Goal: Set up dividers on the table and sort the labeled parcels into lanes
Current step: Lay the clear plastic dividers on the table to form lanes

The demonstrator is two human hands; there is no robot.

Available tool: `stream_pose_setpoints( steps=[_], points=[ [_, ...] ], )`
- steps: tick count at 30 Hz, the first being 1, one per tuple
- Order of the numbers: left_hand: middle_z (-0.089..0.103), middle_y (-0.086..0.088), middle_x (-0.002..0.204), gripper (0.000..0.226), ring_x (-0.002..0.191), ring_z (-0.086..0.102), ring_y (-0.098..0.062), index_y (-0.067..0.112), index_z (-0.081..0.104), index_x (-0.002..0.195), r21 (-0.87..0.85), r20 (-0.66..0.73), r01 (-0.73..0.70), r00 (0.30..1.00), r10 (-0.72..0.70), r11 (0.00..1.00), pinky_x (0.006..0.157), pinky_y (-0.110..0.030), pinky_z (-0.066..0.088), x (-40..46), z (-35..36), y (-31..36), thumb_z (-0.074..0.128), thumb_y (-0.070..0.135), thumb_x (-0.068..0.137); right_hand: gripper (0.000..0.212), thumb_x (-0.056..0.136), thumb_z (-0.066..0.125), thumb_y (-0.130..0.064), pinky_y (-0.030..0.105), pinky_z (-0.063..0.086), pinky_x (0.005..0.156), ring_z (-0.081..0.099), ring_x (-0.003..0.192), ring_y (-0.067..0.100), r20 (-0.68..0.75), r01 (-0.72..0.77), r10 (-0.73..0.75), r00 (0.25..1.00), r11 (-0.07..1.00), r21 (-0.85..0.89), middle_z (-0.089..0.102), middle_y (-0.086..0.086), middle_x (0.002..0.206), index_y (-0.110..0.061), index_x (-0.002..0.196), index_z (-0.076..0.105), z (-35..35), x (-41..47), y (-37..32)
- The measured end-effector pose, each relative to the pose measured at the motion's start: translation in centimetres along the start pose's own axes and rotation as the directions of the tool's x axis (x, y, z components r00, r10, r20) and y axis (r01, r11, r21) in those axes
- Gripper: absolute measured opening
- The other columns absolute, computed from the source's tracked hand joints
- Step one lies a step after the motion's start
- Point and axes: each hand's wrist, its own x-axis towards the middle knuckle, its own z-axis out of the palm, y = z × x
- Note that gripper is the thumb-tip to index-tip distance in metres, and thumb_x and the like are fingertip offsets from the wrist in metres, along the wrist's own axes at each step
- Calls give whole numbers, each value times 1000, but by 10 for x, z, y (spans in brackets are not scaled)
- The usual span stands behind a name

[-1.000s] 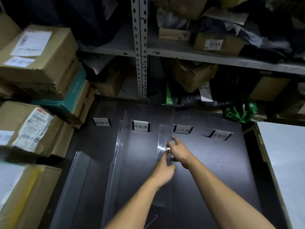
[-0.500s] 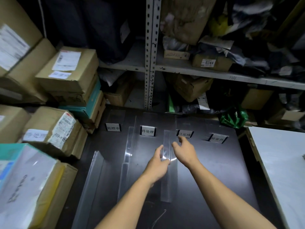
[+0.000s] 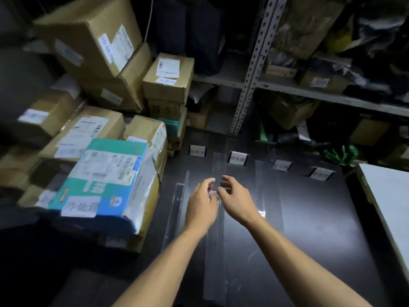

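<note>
Left hand [image 3: 200, 206] and right hand [image 3: 236, 199] both at centre frame, now over the middle clear divider [image 3: 218, 173] rather than the one further right worked half a second ago. Reads as one strip seated and attention shifted one lane leftward; view also swung left, bringing more of the parcel stack into frame.

Far left to centre left: stacked labeled parcels, among them a teal and white parcel [image 3: 106, 180] with a white handwritten slip on its near face, and plain brown cartons [image 3: 93, 36] above and behind. None yet in any lane; sorting judged not begun.

Left of centre: an outer divider [image 3: 181, 196] lying along the dark table [image 3: 321, 240], just beside the left wrist, apparently not yet stood in place.

Centre: left hand palm down, fingers curled forward, thumb and fingertips close to the middle divider's upper edge. Right hand opposite, fingers half curled, thumb toward the left hand. Motion blur and the clear plastic prevent a firm finding: cannot tell whether either hand pinches the strip or merely hovers beside it. Both forearms extended from bottom frame, converging on the strip.

Right of centre: a third divider [image 3: 269, 196] lying released, well apart from both hands. Four lane signs [image 3: 238, 157] in a row along the table's far edge, text too blurred to read.

Upper right: metal shelving [image 3: 250, 69] holding further boxes and bags.
</note>
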Motion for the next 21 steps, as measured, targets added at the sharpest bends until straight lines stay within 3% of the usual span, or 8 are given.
stream_pose_setpoints(
  steps=[3, 6, 9, 11, 15, 21],
  points=[
    [35, 4, 150, 54, 131, 39, -15, 27, 35, 144, 232, -67, 27, 998, -11, 972, 94, -30, 42, -23, -22, -43, 48, 12, 94, 52, 94, 52, -25, 24, 41, 99, 57, 123, 18, 104, 2, 2, 995, 999, -34, 58, 5, 139, -17, 144, 44, 49, -20, -10],
    [15, -6, 161, 70, 144, 23, -26, 20, 11, 154, 320, 50, 244, 960, -274, 916, 111, -38, 30, -44, -27, -78, 45, 11, 93, 57, 96, 50, -25, 28, 41, 104, 53, 129, 22, 229, -64, 76, 971, 996, -61, 51, 11, 146, -13, 149, 36, 86, -33, -9],
    [37, -13, 152, 69, 133, 44, -29, 20, 10, 155, 236, 243, 407, 855, -459, 883, 100, -34, 39, -57, -33, -102, 41, 16, 94, 62, 98, 47, -28, 34, 36, 112, 43, 138, 27, 346, -104, 136, 928, 989, -110, 41, 16, 152, -10, 154, 26, 109, -40, -3],
    [51, -12, 140, 63, 121, 54, -28, 25, 17, 154, 197, 293, 420, 837, -462, 886, 89, -31, 43, -62, -38, -106, 39, 15, 95, 62, 99, 45, -29, 35, 34, 114, 41, 140, 27, 394, -103, 150, 907, 985, -139, 39, 16, 154, -11, 155, 24, 118, -43, 2],
    [48, -13, 145, 59, 130, 48, -30, 31, 27, 152, 155, 260, 414, 859, -442, 897, 101, -36, 40, -63, -46, -101, 40, 14, 97, 61, 99, 44, -31, 34, 31, 115, 40, 141, 26, 418, -89, 158, 895, 980, -178, 40, 14, 154, -13, 155, 25, 128, -44, 12],
    [43, -16, 145, 55, 127, 49, -32, 37, 23, 152, 181, 181, 380, 894, -411, 907, 103, -39, 40, -71, -63, -82, 34, 19, 101, 58, 101, 36, -36, 43, 34, 115, 43, 139, 26, 438, -113, 130, 889, 991, -66, 36, 9, 157, -17, 154, 28, 132, -44, 18]
  ],
)
